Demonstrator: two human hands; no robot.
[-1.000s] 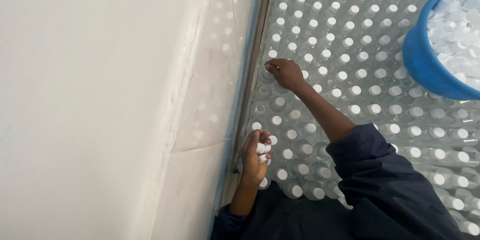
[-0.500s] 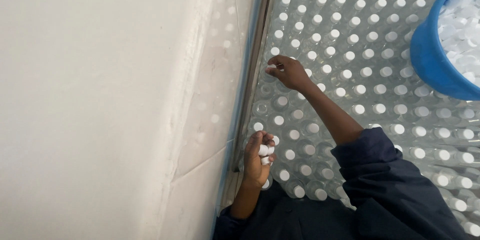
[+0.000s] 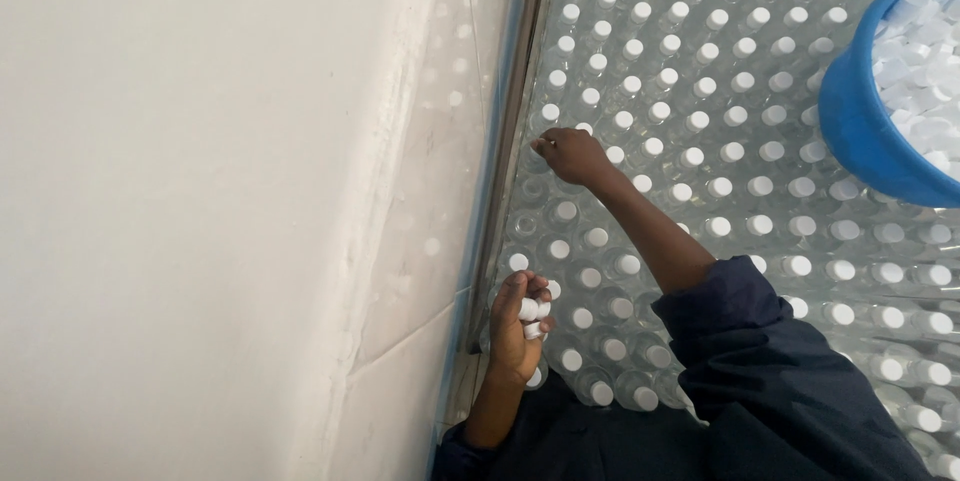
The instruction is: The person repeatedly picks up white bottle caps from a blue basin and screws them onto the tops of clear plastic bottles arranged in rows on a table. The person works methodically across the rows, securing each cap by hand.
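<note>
meanwhile right hand (image 3: 572, 155) pinched a white cap (image 3: 541, 146) onto an edge-row bottle (image 3: 533, 159) | left hand (image 3: 517, 326) clutched spare caps (image 3: 533, 310) | blue tub (image 3: 858, 131) at far corner

A wall (image 3: 200, 191) stood on the left, with rows of bottles (image 3: 700, 91) packed close against it to the right. A tub (image 3: 865, 136) of caps (image 3: 925, 41) sat on the bottles at the far right. The right hand (image 3: 570, 156) was over the bottles beside the wall; the left hand (image 3: 515, 326), nearer, held caps.
</note>
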